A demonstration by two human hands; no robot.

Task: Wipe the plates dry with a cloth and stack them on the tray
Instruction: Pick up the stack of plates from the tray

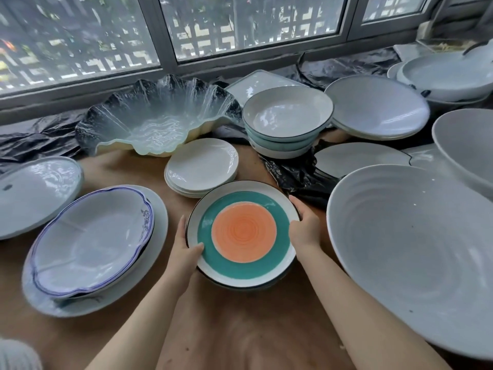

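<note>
Both hands hold the orange-teal plate (243,233) at worktop (240,329) centre, left grip (186,256) at its 8 o'clock rim w/ thumb on top, right grip (304,228) at 3 o'clock; lift level, no cloth or tray in view.

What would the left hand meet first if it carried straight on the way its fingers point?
Probably the stack of small white plates; the left hand, gripping the colourful plate, points up-table toward it, though depth is unclear.
</note>
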